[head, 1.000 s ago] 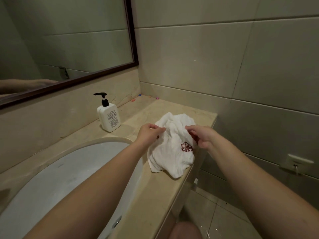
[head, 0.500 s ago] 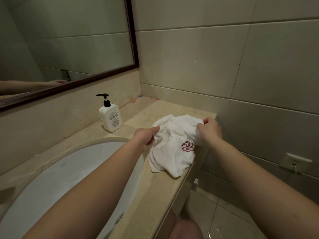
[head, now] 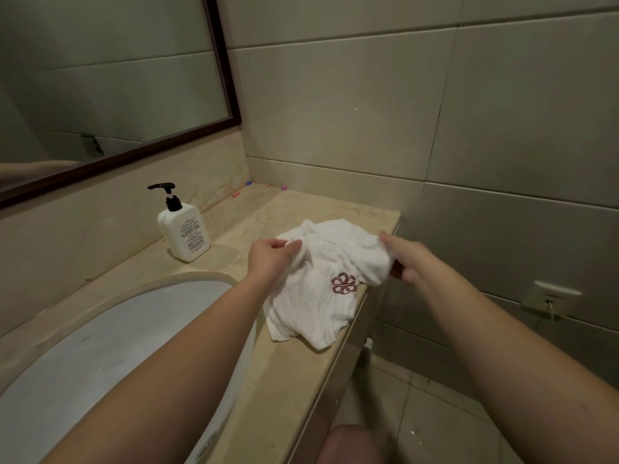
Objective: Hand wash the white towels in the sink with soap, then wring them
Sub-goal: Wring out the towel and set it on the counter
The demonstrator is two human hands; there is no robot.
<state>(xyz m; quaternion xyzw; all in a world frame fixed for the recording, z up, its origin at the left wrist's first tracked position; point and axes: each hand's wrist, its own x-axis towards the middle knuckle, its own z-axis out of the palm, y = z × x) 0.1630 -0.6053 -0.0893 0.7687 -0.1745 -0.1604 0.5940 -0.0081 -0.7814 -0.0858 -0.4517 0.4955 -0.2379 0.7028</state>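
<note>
Both forearms are bare, with no sleeves, watch or rings visible.

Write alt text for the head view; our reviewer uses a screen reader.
Both hands, left hand and right hand, grip a crumpled white towel with a red flower emblem, lying on a beige counter right of an empty white sink. A soap pump bottle stands behind, under a mirror.
</note>
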